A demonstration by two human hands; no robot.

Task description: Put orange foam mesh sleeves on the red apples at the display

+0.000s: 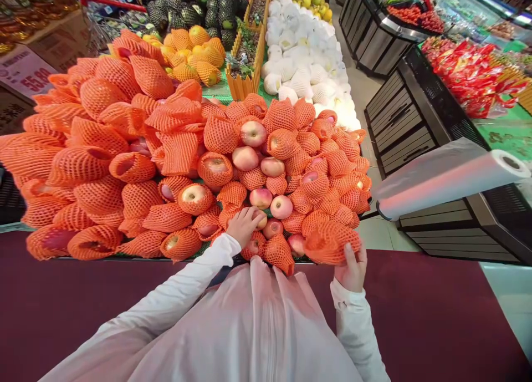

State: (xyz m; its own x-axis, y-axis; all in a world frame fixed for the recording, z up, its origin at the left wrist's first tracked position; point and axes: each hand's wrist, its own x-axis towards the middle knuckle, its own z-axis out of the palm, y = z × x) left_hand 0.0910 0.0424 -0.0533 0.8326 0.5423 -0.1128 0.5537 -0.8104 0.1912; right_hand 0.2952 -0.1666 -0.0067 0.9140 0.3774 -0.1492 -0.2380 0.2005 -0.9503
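My left hand (244, 227) rests at the front of the apple pile, its fingers curled over an apple (261, 221) that is partly hidden beneath them. Just beyond it lie bare red-and-yellow apples (281, 207), one of them close to my fingertips. At the right front corner, my right hand (353, 266) pinches the edge of an orange foam net sleeve (328, 243) between thumb and fingers. Whether that sleeve has fruit inside, I cannot tell. Around both hands sit many apples in similar orange foam nets (279, 253).
Left of the apples rises a taller heap of orange-netted fruit (100, 171). White-netted fruit (307, 55) fills the stand behind, beside a small yellow fence (241, 85). A plastic bag roll (453, 185) juts out at right, near dark display stands (407, 110).
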